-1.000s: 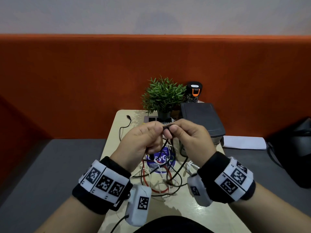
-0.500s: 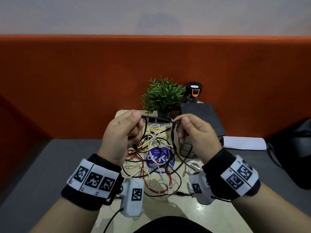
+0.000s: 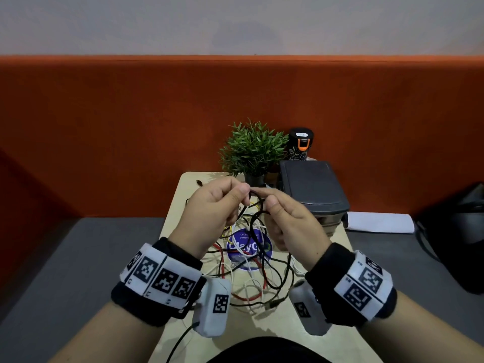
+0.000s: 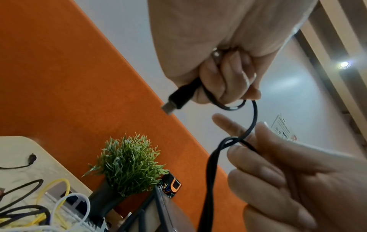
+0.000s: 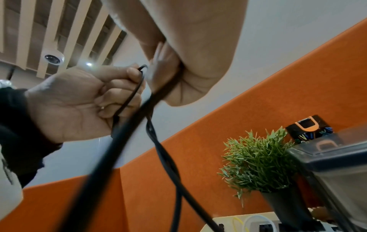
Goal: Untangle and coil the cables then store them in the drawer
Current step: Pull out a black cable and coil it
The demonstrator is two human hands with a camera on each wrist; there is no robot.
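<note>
A black cable (image 3: 258,192) runs between my two raised hands above the table. My left hand (image 3: 242,193) grips it in curled fingers, and its USB plug (image 4: 174,102) sticks out below the fist. My right hand (image 3: 269,200) pinches the same cable a short way along, where a small loop (image 4: 231,141) forms. From there two black strands (image 5: 164,157) hang down into the tangle of red, white, yellow and black cables (image 3: 248,268) on the table. The dark grey drawer unit (image 3: 311,187) stands at the back right; its front is hidden.
A small potted plant (image 3: 252,150) and a black bottle with an orange clip (image 3: 301,145) stand at the back of the narrow beige table (image 3: 180,195). A white power strip (image 5: 258,222) lies below the plant. An orange padded wall rises behind, with grey bench seats on both sides.
Half a second ago my hands were spread apart with the black cable stretched between them. They have come back together, and a short loop of cable now hangs between them.
</note>
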